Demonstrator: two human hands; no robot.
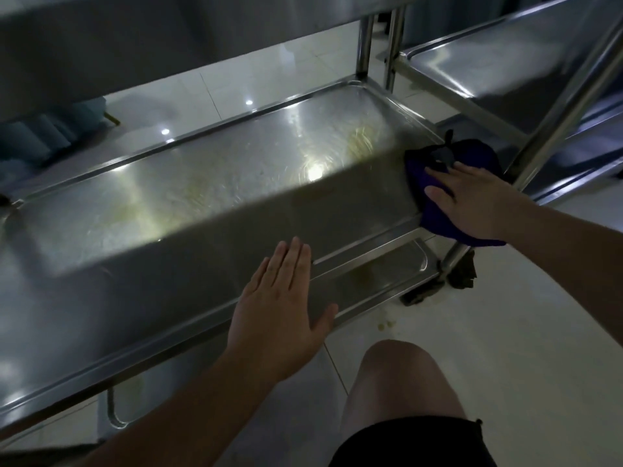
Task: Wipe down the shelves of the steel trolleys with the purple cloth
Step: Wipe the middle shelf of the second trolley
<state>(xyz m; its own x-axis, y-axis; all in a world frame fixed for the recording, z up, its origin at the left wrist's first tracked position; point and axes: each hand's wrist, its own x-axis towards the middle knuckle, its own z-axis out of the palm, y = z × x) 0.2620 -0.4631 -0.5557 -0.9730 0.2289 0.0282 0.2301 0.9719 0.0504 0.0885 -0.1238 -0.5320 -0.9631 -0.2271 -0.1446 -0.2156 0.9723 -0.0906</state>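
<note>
Purple cloth (435, 210): bunched at the middle shelf's (202, 203) right end, under your right hand (472, 200).
Right fingers: spread flat, pressing it.
Left hand (279, 308): open-palmed on the shelf's front rim.

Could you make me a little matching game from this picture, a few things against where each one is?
Things:
1. purple cloth
2. left hand
3. right hand
4. knee

Places:
A. flat on the shelf's near edge
B. above the floor, near the bottom of the picture
C. at the shelf's right end
D. pressing on the cloth

Pairs: 1-C, 2-A, 3-D, 4-B
</note>
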